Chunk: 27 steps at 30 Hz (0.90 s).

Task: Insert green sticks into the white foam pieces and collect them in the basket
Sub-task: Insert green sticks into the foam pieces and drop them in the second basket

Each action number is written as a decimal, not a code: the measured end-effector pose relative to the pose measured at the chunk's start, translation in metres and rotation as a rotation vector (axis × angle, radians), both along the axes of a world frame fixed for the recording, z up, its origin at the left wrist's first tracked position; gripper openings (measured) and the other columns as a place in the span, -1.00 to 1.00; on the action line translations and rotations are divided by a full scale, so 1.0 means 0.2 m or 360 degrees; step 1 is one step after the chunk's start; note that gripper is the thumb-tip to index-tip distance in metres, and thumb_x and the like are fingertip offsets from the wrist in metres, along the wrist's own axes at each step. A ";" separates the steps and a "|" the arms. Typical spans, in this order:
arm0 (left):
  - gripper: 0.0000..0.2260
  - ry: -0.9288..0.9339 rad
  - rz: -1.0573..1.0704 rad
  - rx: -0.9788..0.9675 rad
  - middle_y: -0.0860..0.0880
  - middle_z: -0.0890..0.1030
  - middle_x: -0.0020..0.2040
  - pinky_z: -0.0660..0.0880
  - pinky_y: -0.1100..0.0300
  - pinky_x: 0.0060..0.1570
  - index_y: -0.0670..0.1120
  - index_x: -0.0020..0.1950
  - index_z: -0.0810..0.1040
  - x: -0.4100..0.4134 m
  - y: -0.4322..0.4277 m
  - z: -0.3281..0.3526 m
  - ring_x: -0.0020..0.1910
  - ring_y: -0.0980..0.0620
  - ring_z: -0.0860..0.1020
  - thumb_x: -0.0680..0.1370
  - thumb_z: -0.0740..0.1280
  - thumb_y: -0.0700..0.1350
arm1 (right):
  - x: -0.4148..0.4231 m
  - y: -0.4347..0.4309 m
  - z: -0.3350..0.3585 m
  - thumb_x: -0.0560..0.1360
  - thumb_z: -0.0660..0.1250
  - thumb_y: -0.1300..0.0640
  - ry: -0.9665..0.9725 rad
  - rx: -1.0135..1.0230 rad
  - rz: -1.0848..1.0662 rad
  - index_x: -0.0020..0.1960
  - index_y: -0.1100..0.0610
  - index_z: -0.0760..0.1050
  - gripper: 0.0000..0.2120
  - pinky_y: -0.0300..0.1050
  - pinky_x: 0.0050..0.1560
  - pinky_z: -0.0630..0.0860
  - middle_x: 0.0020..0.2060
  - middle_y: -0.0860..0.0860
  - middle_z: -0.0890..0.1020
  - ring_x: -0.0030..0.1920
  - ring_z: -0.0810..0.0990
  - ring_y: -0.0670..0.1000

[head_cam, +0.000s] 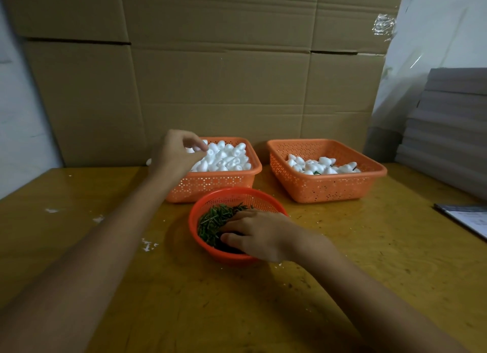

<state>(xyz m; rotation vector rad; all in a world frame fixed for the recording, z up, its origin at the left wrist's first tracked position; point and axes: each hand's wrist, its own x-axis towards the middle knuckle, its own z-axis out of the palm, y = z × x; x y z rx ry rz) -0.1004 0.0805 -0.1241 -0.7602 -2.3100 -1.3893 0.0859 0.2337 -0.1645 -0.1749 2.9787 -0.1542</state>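
Foam (226, 156) under left hand (176, 152), sticks (213, 218) under right hand (255, 234)

Two orange baskets are sitting ahead: left basket (210, 188) at twelve o'clock, right basket (326, 190) at one. One red bowl (193, 221) is sitting nearer. Two hands are working: left hand (174, 152), right hand (261, 234). Foam pieces (226, 157) and sticks (210, 221) are lying heaped, too many to count.

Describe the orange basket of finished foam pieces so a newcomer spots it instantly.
On the yellow wooden table, before the brown cardboard wall, two square orange perforated baskets stand side by side. It is the right-hand basket: partly filled with white foam pieces, green bits showing among them, whereas the left-hand basket is heaped with plain white foam.
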 end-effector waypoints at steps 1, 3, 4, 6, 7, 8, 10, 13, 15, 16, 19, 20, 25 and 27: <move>-0.85 0.0012 -0.0025 -0.0033 0.06 0.72 -0.08 0.60 -0.09 0.15 0.03 -0.20 0.68 0.01 0.00 -0.01 0.06 0.00 0.68 0.45 0.50 -0.22 | 0.00 0.00 0.00 0.71 -0.02 -0.27 0.0000 0.0001 0.0000 0.56 -0.16 0.36 -0.50 0.25 0.42 0.40 0.49 -0.02 0.43 0.54 0.34 0.08; -0.79 0.0043 -0.0046 -0.0116 0.05 0.71 -0.04 0.58 -0.01 0.15 0.02 -0.19 0.61 0.03 0.01 -0.03 0.13 -0.02 0.66 0.46 0.48 -0.29 | 0.00 0.00 0.01 0.71 -0.01 -0.26 0.0000 -0.0002 -0.0002 0.56 -0.14 0.37 -0.50 0.25 0.43 0.39 0.51 -0.01 0.42 0.55 0.33 0.08; -0.75 0.0074 -0.0060 -0.0165 0.08 0.69 -0.03 0.56 0.12 0.10 0.04 -0.19 0.57 0.03 0.02 -0.04 0.16 0.01 0.65 0.47 0.47 -0.31 | 0.01 -0.01 0.01 0.71 -0.01 -0.26 -0.0002 -0.0003 -0.0005 0.56 -0.14 0.37 -0.50 0.25 0.43 0.38 0.51 -0.01 0.42 0.55 0.33 0.08; -0.72 0.0102 -0.0089 -0.0235 0.16 0.65 -0.04 0.42 0.44 -0.05 0.07 -0.16 0.51 0.03 0.02 -0.05 0.17 0.08 0.62 0.51 0.45 -0.31 | 0.01 -0.01 0.01 0.71 -0.01 -0.26 -0.0011 0.0002 -0.0006 0.57 -0.13 0.37 -0.50 0.25 0.44 0.38 0.52 -0.01 0.42 0.56 0.32 0.08; -0.73 0.0082 -0.0109 -0.0224 0.17 0.64 -0.03 0.39 0.51 -0.07 0.07 -0.13 0.50 0.02 0.02 -0.04 0.17 0.08 0.61 0.53 0.46 -0.29 | 0.01 -0.01 0.01 0.71 -0.01 -0.26 -0.0013 0.0004 -0.0006 0.57 -0.13 0.36 -0.50 0.26 0.44 0.38 0.52 -0.01 0.41 0.56 0.32 0.08; -0.77 0.0051 -0.0129 -0.0191 0.16 0.65 -0.01 0.44 0.45 0.02 0.07 -0.09 0.50 0.02 0.02 -0.03 0.17 0.07 0.62 0.55 0.46 -0.24 | 0.01 -0.01 0.02 0.71 -0.01 -0.26 -0.0012 0.0003 -0.0007 0.57 -0.13 0.36 -0.50 0.25 0.44 0.37 0.52 -0.01 0.41 0.56 0.32 0.08; -0.80 -0.0022 -0.0120 -0.0081 0.13 0.69 0.06 0.55 0.06 0.23 0.06 0.07 0.54 0.01 0.02 -0.01 0.18 0.04 0.64 0.55 0.49 -0.15 | 0.02 -0.01 0.02 0.72 -0.01 -0.25 -0.0003 0.0000 -0.0005 0.57 -0.13 0.36 -0.50 0.25 0.44 0.37 0.52 -0.01 0.41 0.56 0.32 0.08; -0.58 -0.0264 -0.0175 0.0282 0.12 0.72 0.07 0.58 -0.09 0.27 0.08 0.33 0.57 0.09 0.02 0.01 0.14 0.06 0.68 0.53 0.54 -0.18 | 0.02 -0.02 0.03 0.72 0.00 -0.24 -0.0006 0.0003 0.0004 0.57 -0.11 0.36 -0.50 0.25 0.45 0.37 0.53 0.00 0.41 0.56 0.32 0.08; -0.49 -0.0495 -0.0309 0.0524 0.03 0.75 0.08 0.61 -0.06 0.26 0.06 0.36 0.57 0.18 0.03 0.02 0.11 0.03 0.71 0.47 0.56 -0.28 | 0.02 -0.02 0.03 0.72 0.01 -0.24 -0.0010 0.0004 -0.0001 0.57 -0.11 0.36 -0.50 0.25 0.45 0.37 0.53 0.00 0.41 0.57 0.31 0.08; -0.52 -0.0582 -0.0385 0.0593 -0.03 0.76 0.08 0.62 -0.06 0.26 0.01 0.31 0.62 0.22 0.03 0.01 0.11 0.00 0.73 0.46 0.55 -0.33 | 0.02 -0.02 0.03 0.72 0.02 -0.24 -0.0011 0.0006 -0.0002 0.57 -0.11 0.36 -0.51 0.25 0.45 0.36 0.53 0.00 0.41 0.57 0.31 0.08; -0.73 -0.0704 -0.0583 0.0658 -0.06 0.77 0.05 0.63 -0.01 0.24 -0.09 0.11 0.73 0.37 0.02 -0.04 0.11 -0.06 0.74 0.49 0.51 -0.37 | 0.02 -0.03 0.03 0.71 0.04 -0.23 -0.0004 0.0019 0.0000 0.57 -0.14 0.36 -0.52 0.24 0.45 0.36 0.53 -0.01 0.40 0.56 0.32 0.08; -0.76 -0.0735 -0.0636 0.0705 -0.06 0.77 0.06 0.65 0.03 0.20 -0.11 0.09 0.73 0.41 0.01 -0.05 0.11 -0.09 0.74 0.50 0.50 -0.37 | 0.02 -0.03 0.03 0.71 0.05 -0.23 -0.0003 0.0023 0.0002 0.57 -0.15 0.36 -0.53 0.23 0.45 0.37 0.53 -0.02 0.40 0.56 0.32 0.08; -0.77 -0.0753 -0.0681 0.0820 -0.18 0.73 0.07 0.69 0.11 0.04 -0.15 0.19 0.65 0.52 -0.04 -0.17 0.02 -0.17 0.75 0.58 0.43 -0.36 | 0.02 0.00 0.04 0.69 0.17 -0.16 0.0061 -0.0054 0.0069 0.51 -0.18 0.42 -0.60 0.13 0.32 0.46 0.41 -0.03 0.49 0.44 0.44 0.07; -0.73 -0.0581 -0.0633 0.0693 -0.14 0.74 0.04 0.68 0.16 -0.01 -0.08 0.26 0.61 0.54 -0.06 -0.22 -0.01 -0.12 0.76 0.61 0.40 -0.34 | 0.03 0.01 0.04 0.67 0.26 -0.09 0.0139 -0.0141 0.0069 0.42 -0.17 0.50 -0.67 0.07 0.24 0.51 0.34 -0.06 0.56 0.34 0.51 0.03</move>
